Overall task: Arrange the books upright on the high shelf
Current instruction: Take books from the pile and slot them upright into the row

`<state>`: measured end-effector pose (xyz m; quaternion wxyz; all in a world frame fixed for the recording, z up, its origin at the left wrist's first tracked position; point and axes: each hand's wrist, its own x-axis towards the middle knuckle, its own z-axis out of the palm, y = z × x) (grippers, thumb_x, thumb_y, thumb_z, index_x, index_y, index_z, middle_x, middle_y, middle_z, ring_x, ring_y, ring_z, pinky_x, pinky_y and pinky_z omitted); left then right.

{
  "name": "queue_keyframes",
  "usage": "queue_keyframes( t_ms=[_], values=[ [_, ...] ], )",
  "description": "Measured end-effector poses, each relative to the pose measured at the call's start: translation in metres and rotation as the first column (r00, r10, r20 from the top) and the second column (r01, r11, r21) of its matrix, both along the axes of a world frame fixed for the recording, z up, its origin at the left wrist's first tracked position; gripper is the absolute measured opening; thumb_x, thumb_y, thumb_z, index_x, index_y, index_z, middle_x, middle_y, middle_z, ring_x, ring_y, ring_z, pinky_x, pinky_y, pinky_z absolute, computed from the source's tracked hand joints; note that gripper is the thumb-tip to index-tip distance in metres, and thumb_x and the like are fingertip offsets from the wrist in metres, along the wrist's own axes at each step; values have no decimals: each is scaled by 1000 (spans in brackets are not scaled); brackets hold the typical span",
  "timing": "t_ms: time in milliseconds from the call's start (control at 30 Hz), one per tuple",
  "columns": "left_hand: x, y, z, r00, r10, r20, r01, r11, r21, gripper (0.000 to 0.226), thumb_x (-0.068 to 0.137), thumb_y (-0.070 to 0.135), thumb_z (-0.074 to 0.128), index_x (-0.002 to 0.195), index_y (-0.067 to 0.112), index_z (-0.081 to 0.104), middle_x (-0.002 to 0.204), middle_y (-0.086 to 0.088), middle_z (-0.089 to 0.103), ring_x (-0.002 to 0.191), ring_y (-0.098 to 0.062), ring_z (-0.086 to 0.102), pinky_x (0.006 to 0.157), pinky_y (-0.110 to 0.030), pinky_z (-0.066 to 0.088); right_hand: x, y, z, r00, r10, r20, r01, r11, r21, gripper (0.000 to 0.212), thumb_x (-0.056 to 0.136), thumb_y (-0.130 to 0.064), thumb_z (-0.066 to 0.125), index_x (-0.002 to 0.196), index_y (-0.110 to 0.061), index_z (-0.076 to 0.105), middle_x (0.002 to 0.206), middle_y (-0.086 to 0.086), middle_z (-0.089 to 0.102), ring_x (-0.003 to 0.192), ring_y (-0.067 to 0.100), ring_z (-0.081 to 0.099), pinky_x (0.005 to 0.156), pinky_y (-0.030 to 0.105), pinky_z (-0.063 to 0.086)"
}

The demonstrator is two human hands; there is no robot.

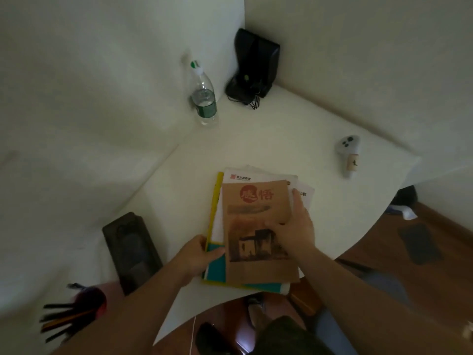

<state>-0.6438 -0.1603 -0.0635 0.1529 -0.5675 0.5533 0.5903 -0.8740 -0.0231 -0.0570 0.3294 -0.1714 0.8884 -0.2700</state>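
Pen holder point(87, 301): at the lower left edge, blurred, with dark pencils sticking out leftward.
Dark case point(131, 252): long and flat on the white desk point(268, 139), just left of the left forearm.
Left hand point(198, 253): fingers curled round the left edge of the book stack, thumb on top — gripping it near the yellow and teal covers.
Books point(256, 234): a flat stack near the front edge of the desk; a brown book with red characters and a dark building picture lies on top, over white booklets and a yellow-edged, teal one.
Right hand point(294, 226): laid on the brown cover's right side, thumb across the cover, fingers at its right edge — holding the top book.
Water bottle point(203, 98): upright by the back wall.
Black device point(253, 65): upright in the corner, cable beside it.
Grey controller point(348, 155): lying far right on the desk, well apart from the stack.
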Motion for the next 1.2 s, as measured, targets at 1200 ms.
queue_keyframes(
  t_ms=[1200],
  values=[
    [-13, 52, 29, 904, 258, -340, -238, 966, 101, 51, 92, 42, 79, 132, 40, 47, 123, 6, 71, 111, -15, 69, 91, -36, 61, -8, 24, -27, 967, -63, 246, 88, 992, -93, 61, 71, -62, 81, 119, -30, 59, 98, -7, 78, 80, 12, 79, 66, 39, 66]
  ],
)
